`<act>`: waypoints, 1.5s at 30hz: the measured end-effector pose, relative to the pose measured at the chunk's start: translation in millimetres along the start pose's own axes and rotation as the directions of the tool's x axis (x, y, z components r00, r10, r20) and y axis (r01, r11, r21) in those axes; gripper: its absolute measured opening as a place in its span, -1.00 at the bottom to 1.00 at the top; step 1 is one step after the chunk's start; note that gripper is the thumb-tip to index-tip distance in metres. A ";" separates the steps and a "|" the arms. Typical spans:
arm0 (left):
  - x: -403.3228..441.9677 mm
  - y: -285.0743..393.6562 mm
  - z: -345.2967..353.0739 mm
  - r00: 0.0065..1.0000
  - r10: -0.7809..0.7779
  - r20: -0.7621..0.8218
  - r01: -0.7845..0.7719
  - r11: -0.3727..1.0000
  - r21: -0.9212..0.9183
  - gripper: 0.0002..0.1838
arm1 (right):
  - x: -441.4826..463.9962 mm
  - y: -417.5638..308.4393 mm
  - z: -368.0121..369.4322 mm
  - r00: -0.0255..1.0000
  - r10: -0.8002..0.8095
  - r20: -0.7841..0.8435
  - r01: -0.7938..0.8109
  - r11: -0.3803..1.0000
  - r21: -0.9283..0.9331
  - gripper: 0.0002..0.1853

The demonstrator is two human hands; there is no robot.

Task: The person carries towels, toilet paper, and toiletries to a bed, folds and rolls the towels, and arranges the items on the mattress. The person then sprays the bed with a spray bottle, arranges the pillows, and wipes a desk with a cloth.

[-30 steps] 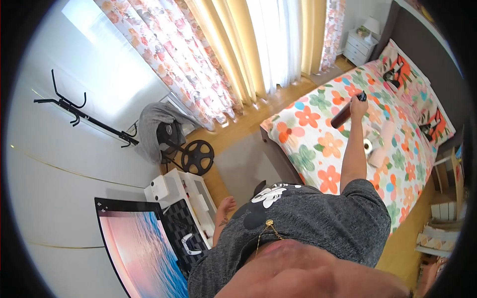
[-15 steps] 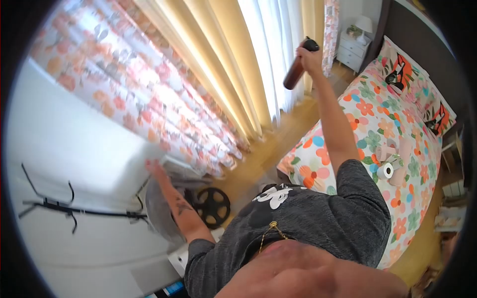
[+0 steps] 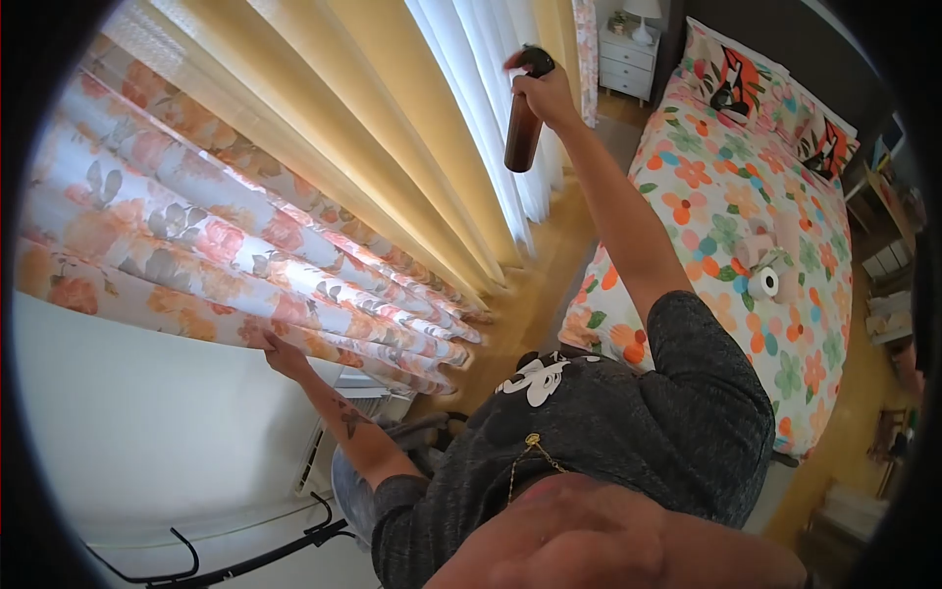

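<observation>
My right hand (image 3: 549, 98) is raised at arm's length, wrapped round the neck of a brown spray bottle (image 3: 523, 137) with a black top. The bottle hangs nearly upright in front of the white sheer curtain (image 3: 481, 98). Lower on the left, my left hand (image 3: 287, 357) has its fingers closed on the edge of a floral curtain (image 3: 221, 260), which spreads out to the left. Yellow drapes (image 3: 383, 118) hang between the floral fabric and the sheer one.
On the right stands a bed (image 3: 687, 226) with a flowered cover; a white roll (image 3: 763, 284) lies on it. A white nightstand (image 3: 626, 61) with a lamp (image 3: 643, 20) is at the back. A black rack (image 3: 255, 564) is at the lower left.
My left hand has come up to the floral curtain and taken hold of its edge, and the fabric is spread wider. The view has turned; the spray bottle stays in my right hand, now more upright.
</observation>
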State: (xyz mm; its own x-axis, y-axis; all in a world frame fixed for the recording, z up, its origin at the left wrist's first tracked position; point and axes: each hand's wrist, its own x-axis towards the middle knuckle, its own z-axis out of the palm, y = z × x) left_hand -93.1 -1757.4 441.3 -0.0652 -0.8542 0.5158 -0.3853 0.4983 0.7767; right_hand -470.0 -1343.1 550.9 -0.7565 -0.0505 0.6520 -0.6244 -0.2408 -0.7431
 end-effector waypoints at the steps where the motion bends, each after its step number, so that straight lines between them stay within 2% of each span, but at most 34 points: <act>1: -3.7 -2.1 0.6 0.998 -0.029 0.063 0.026 0.998 0.056 -0.40 | -2.9 6.4 -6.2 0.996 0.085 0.041 -0.085 0.996 0.019 -0.85; 2: -6.2 -7.7 2.5 0.991 -0.061 0.122 0.048 0.993 0.113 -0.40 | -4.2 14.8 -10.2 0.983 0.166 0.084 -0.169 0.985 0.037 -0.83; 3: -9.0 -14.7 3.9 0.990 -0.060 0.130 0.046 0.993 0.111 -0.40 | -5.2 15.2 -13.0 0.983 0.167 0.079 -0.170 0.985 0.031 -0.83; 5: -14.4 -29.8 4.4 0.966 -0.237 0.105 0.207 0.949 0.237 -0.44 | -10.5 14.7 -18.1 0.983 0.184 -0.007 -0.182 0.979 0.096 -0.87; 6: -17.5 -39.6 5.8 0.967 -0.229 0.114 0.198 0.952 0.233 -0.44 | -14.8 7.0 -15.0 0.983 0.182 -0.019 -0.179 0.979 0.094 -0.87; 8: -28.4 -60.0 10.0 0.998 -0.004 0.055 0.004 1.000 0.006 -0.48 | -20.5 -5.4 -7.8 0.977 -0.156 -0.145 0.160 0.987 0.021 -0.92; 9: -34.4 -68.5 12.0 0.998 0.004 0.064 -0.003 1.000 -0.002 -0.48 | -26.1 5.1 -23.4 0.997 0.079 0.024 -0.077 0.996 -0.048 -0.89; 10: -40.2 -76.8 13.3 0.989 0.058 0.133 -0.059 0.998 0.005 -0.49 | -33.0 14.8 -31.8 0.997 0.074 0.011 -0.073 0.996 -0.054 -0.89; 11: -45.4 -91.0 16.3 0.973 0.113 0.200 -0.117 0.993 0.008 -0.49 | -40.8 22.1 -37.6 0.986 0.165 -0.007 -0.165 0.984 -0.072 -0.86; 12: -56.9 -124.1 29.6 0.986 0.091 0.138 -0.094 0.995 0.017 -0.53 | -45.7 23.1 -42.7 0.967 0.252 -0.027 -0.253 0.963 -0.087 -0.83; 14: -88.0 -173.2 49.3 0.998 0.022 0.055 -0.024 0.999 0.031 -0.57 | -57.2 10.9 -50.5 0.969 0.246 -0.026 -0.248 0.963 -0.103 -0.84; 15: -113.4 -185.3 56.1 0.995 -0.041 0.087 0.039 0.999 0.030 -0.57 | -64.0 5.1 -53.7 0.968 0.252 -0.015 -0.252 0.961 -0.116 -0.86; 16: -143.8 -196.2 58.9 0.972 -0.129 0.198 0.127 0.992 0.023 -0.57 | -70.1 3.8 -57.9 0.968 0.248 -0.032 -0.250 0.961 -0.120 -0.86; 17: -172.9 -203.6 60.6 0.913 -0.221 0.344 0.219 0.975 0.043 -0.58 | -77.0 4.8 -62.4 0.976 0.209 -0.055 -0.215 0.961 -0.174 -0.89; 18: -202.5 -208.5 60.4 0.800 -0.318 0.509 0.321 0.943 0.084 -0.58 | -83.1 9.7 -70.6 0.982 0.169 -0.081 -0.183 0.955 -0.232 -0.91; 19: -229.4 -211.0 60.3 0.632 -0.403 0.662 0.396 0.902 0.170 -0.58 | -89.9 24.7 -86.4 0.965 0.243 -0.103 -0.260 0.942 -0.211 -0.92; 20: -256.4 -213.2 58.2 0.432 -0.451 0.781 0.437 0.862 0.256 -0.58 | -96.5 32.1 -104.0 0.961 0.239 -0.137 -0.265 0.937 -0.226 -0.92; 22: -289.6 -210.7 55.6 0.063 -0.490 0.869 0.411 0.806 0.425 -0.59 | -110.8 40.0 -147.0 0.911 0.221 -0.349 -0.322 0.909 -0.266 -0.91; 24: -311.4 -203.7 59.2 -0.153 -0.493 0.856 0.332 0.790 0.515 -0.59 | -116.1 39.6 -194.8 0.880 0.202 -0.431 -0.354 0.883 -0.308 -0.92; 25: -319.6 -199.5 63.0 -0.219 -0.492 0.843 0.295 0.790 0.538 -0.59 | -117.6 33.9 -214.0 0.861 -0.005 -0.509 -0.224 0.894 -0.387 -0.94; 26: -323.3 -193.5 69.5 -0.242 -0.491 0.837 0.261 0.798 0.544 -0.60 | -119.4 27.9 -233.7 0.806 -0.212 -0.553 -0.099 0.872 -0.479 -0.95; 27: -326.5 -188.5 75.3 -0.262 -0.491 0.830 0.226 0.806 0.548 -0.60 | -128.2 21.1 -264.6 0.851 0.000 -0.526 -0.260 0.869 -0.421 -0.92; 28: -326.7 -183.3 83.8 -0.265 -0.494 0.828 0.191 0.815 0.547 -0.60 | -136.0 15.7 -292.8 0.840 -0.004 -0.542 -0.275 0.859 -0.432 -0.92; 30: -326.8 -167.6 102.5 -0.245 -0.482 0.841 0.147 0.839 0.524 -0.61 | -148.0 1.7 -341.7 0.719 0.152 -0.678 -0.566 0.695 -0.444 -0.84; 32: -329.8 -148.8 120.7 -0.228 -0.472 0.852 0.119 0.854 0.506 -0.61 | -162.7 -11.5 -381.8 0.679 0.163 -0.716 -0.609 0.670 -0.425 -0.83; 35: -346.2 -118.2 143.1 -0.211 -0.450 0.868 0.085 0.876 0.475 -0.62 | -179.3 -25.4 -415.9 0.767 -0.223 -0.601 -0.249 0.760 -0.600 -0.87; 36: -355.6 -108.2 147.9 -0.213 -0.443 0.871 0.072 0.882 0.466 -0.62 | -193.0 -25.0 -436.9 0.756 -0.228 -0.613 -0.259 0.757 -0.600 -0.87; 37: -364.9 -99.5 151.2 -0.222 -0.438 0.871 0.053 0.887 0.459 -0.62 | -212.3 -26.5 -457.1 0.713 -0.053 -0.699 -0.475 0.697 -0.537 -0.86; 38: -376.4 -90.3 154.0 -0.242 -0.431 0.869 0.034 0.892 0.451 -0.62 | -228.4 -29.0 -475.1 0.625 0.112 -0.773 -0.665 0.596 -0.451 -0.84; 39: -389.4 -82.3 156.4 -0.264 -0.424 0.866 0.020 0.895 0.445 -0.63 | -245.8 -40.2 -483.7 0.601 0.022 -0.799 -0.656 0.584 -0.478 -0.81; 40: -405.9 -74.5 159.6 -0.291 -0.411 0.864 0.007 0.902 0.431 -0.63 | -258.5 -45.0 -498.5 0.588 0.018 -0.808 -0.665 0.580 -0.471 -0.81; 42: -436.5 -56.2 161.8 -0.365 -0.386 0.847 -0.018 0.913 0.408 -0.63 | -289.4 -48.2 -537.0 0.419 -0.030 -0.908 -0.760 0.536 -0.368 -0.79; 44: -468.6 -39.5 162.6 -0.444 -0.350 0.825 -0.050 0.929 0.367 -0.64 | -313.6 -77.7 -550.3 0.513 -0.271 -0.815 -0.540 0.636 -0.551 -0.77; 45: -483.0 -31.3 163.6 -0.482 -0.328 0.812 -0.063 0.938 0.342 -0.64 | -329.5 -84.1 -565.0 0.575 -0.425 -0.699 -0.571 0.403 -0.715 -0.80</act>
State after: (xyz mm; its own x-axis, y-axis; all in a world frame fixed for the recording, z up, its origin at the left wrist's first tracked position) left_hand -200.1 -1384.7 108.7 -0.5899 0.1277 -0.7973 -0.6716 0.4707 0.5722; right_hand -278.1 -758.7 313.4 -0.3052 0.7510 0.5856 0.0412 0.6248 -0.7797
